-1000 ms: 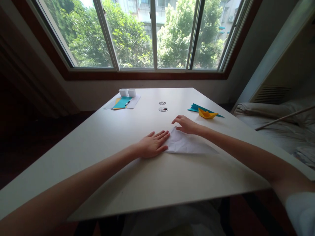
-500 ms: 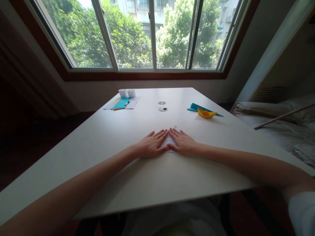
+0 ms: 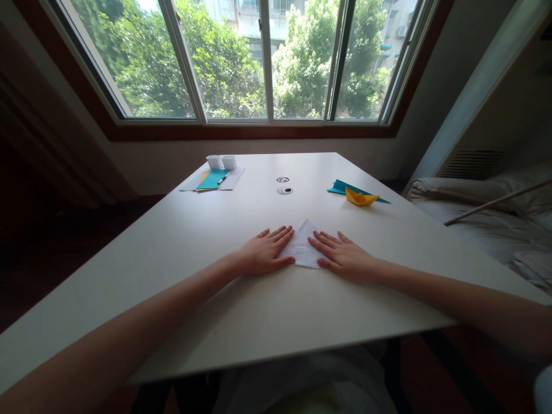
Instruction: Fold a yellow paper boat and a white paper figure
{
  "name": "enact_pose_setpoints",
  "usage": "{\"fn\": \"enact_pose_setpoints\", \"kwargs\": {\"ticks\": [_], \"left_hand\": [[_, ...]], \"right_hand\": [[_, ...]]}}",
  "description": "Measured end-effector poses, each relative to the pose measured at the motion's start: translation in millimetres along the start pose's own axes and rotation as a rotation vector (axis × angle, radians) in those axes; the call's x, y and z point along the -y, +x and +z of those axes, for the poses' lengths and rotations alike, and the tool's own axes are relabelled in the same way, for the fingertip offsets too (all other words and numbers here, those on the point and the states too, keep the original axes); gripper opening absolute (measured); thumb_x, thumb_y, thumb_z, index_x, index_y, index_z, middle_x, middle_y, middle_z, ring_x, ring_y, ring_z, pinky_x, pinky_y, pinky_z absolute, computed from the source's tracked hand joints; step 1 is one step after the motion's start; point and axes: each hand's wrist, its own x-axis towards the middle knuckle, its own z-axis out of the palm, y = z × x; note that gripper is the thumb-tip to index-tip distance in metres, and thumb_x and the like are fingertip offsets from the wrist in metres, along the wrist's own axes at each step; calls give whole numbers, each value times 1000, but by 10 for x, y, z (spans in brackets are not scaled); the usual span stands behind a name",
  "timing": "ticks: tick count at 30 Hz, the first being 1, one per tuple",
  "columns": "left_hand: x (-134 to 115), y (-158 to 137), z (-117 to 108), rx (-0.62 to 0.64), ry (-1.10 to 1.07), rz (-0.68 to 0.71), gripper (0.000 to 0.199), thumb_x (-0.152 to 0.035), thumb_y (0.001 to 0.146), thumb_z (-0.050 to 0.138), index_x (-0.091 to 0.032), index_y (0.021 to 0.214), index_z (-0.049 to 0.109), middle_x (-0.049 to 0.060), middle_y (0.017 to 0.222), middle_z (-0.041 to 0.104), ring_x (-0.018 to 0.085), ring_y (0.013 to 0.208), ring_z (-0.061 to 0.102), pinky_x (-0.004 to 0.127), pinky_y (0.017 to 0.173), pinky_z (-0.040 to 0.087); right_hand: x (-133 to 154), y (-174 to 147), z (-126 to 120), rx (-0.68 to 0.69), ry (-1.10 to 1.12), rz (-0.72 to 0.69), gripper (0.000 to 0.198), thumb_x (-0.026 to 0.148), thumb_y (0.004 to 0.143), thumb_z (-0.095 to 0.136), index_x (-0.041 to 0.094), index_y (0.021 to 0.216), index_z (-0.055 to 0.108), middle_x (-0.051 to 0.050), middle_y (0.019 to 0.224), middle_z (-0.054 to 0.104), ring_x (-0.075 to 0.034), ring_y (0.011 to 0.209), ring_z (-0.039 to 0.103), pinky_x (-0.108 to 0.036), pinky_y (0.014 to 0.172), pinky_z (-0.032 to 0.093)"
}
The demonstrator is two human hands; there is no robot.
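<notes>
A folded sheet of white paper (image 3: 305,247) lies flat on the white table (image 3: 241,322), its pointed end facing the window. My left hand (image 3: 267,251) rests flat over the paper's left side, fingers stretched out. On the right edge of the paper lies my right hand (image 3: 344,256), palm down with its fingers spread. Creases show on the bare part of the paper between the hands. What lies under each palm is hidden.
A yellow paper boat (image 3: 361,198) and a teal paper plane (image 3: 340,187) sit at the right. Far left are two white containers (image 3: 229,163), coloured sheets (image 3: 213,179) and a pen (image 3: 223,179). Two round inserts (image 3: 284,190) are set mid-table.
My right hand has slid to the right across the paper, uncovering its middle and tip. My left hand has stayed nearly in place.
</notes>
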Motion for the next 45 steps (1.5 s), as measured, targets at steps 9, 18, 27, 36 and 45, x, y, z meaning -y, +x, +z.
{"fn": "enact_pose_setpoints", "kwargs": {"ticks": [9,18,27,36,45], "left_hand": [[56,-104,-67,0,12,-113,79,-71,79,23,-27,142,2,6,148,4,25,136,7,48,106,9],[392,-375,-106,35,17,-285,77,-70,78,28,-32,141,5,8,149,1,31,135,7,52,103,13],[743,-665,-202,72,-33,-416,68,-66,82,25,-31,140,20,10,148,16,33,134,13,55,101,15],[325,-503,-354,-93,-138,-240,60,-61,79,39,-19,120,53,12,117,54,27,103,51,35,86,41],[406,-382,-352,-259,-286,-343,48,-42,71,56,-18,112,51,3,86,57,19,77,55,30,70,45]], "right_hand": [[-155,-275,-24,-9,-57,129,54,55,89,19,38,139,12,-3,148,14,-29,135,10,-59,104,7],[-259,-467,-4,-6,-64,217,53,56,88,21,41,138,13,0,148,16,-31,135,9,-61,103,12],[-245,-441,-11,-9,-55,286,66,61,84,22,28,141,16,-5,146,23,-30,133,18,-55,106,12],[-277,-3,-151,-163,-26,217,58,58,77,43,20,122,47,-12,126,48,-28,116,41,-43,96,33],[-290,318,-405,-333,151,220,32,36,72,60,17,95,51,-6,86,59,-20,76,54,-29,66,42]]}}
